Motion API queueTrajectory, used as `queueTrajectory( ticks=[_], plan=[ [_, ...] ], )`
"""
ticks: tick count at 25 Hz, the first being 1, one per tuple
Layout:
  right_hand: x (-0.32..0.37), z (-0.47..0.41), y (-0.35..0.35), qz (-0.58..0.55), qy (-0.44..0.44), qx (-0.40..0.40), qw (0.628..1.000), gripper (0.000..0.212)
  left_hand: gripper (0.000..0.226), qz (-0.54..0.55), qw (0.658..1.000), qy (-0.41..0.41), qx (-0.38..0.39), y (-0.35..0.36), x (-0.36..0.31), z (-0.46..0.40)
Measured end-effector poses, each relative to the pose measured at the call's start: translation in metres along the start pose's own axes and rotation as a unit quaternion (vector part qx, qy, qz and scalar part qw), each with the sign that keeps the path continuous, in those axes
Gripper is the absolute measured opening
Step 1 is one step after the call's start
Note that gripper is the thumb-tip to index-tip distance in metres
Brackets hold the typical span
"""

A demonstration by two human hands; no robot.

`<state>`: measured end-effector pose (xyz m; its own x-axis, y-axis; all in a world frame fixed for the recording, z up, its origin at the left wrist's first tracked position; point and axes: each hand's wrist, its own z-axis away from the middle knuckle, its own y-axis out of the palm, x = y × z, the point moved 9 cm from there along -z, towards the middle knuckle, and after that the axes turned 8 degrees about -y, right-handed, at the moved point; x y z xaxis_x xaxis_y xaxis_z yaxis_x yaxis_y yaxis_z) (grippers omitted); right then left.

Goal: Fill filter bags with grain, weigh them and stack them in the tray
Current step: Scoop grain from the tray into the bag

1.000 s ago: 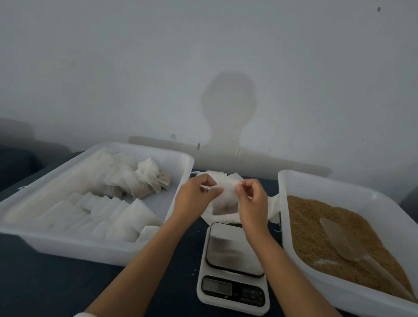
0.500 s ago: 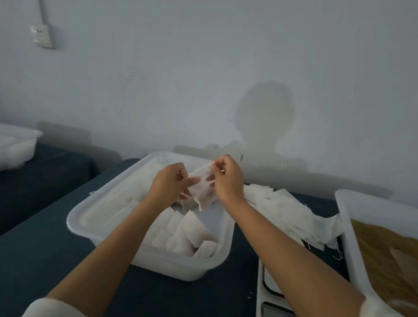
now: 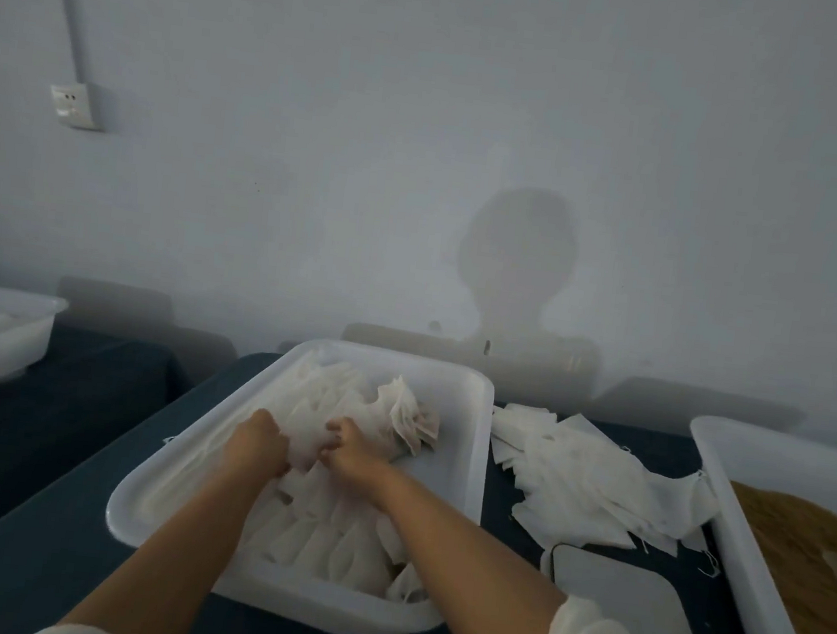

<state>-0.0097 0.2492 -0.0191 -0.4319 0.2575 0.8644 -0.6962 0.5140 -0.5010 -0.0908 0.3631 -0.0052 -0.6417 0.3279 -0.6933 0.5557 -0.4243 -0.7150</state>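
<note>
A soft, white, papery filter bag (image 3: 307,447) sits inside the smooth white plastic tray (image 3: 461,481), among rows of plump filled bags (image 3: 331,540). The left hand (image 3: 258,442) and right hand (image 3: 353,452), fingers curled, pinch it from either side. Flat empty bags (image 3: 580,476) lie heaped toward the desk's (image 3: 47,536) far edge; coarse tan grain (image 3: 810,554) fills a bin (image 3: 727,504) at its right edge.

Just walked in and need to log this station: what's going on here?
A person is packing grain into filter bags. Both hands, left and right, are down in the tray, setting a bag among the stacked ones. Empty bags, the scale and the grain bin sit to the right.
</note>
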Motion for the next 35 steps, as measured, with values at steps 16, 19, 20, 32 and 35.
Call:
queueTrajectory(
  ticks=[16,19,20,32,35],
  plan=[
    [-0.086,0.126,-0.286,0.345,0.126,-0.202,0.908,0.029,0.017,-0.077,0.982,0.122,-0.123,-0.017,-0.062,0.052],
    [-0.141,0.145,-0.289,0.360,0.252,-0.116,0.891,0.073,0.014,-0.061,0.984,0.129,-0.102,-0.009,-0.073,0.060],
    [-0.150,0.147,-0.285,0.358,0.264,-0.099,0.890,0.080,0.013,-0.057,0.984,0.134,-0.098,-0.006,-0.077,0.063],
    [-0.158,0.155,-0.313,0.315,0.262,-0.155,0.899,0.024,0.010,-0.003,0.980,0.182,-0.075,0.009,-0.109,0.090],
    [-0.130,0.168,-0.333,0.311,0.203,-0.214,0.903,0.017,0.009,0.051,0.972,0.220,-0.060,0.012,-0.134,0.114]
  ],
)
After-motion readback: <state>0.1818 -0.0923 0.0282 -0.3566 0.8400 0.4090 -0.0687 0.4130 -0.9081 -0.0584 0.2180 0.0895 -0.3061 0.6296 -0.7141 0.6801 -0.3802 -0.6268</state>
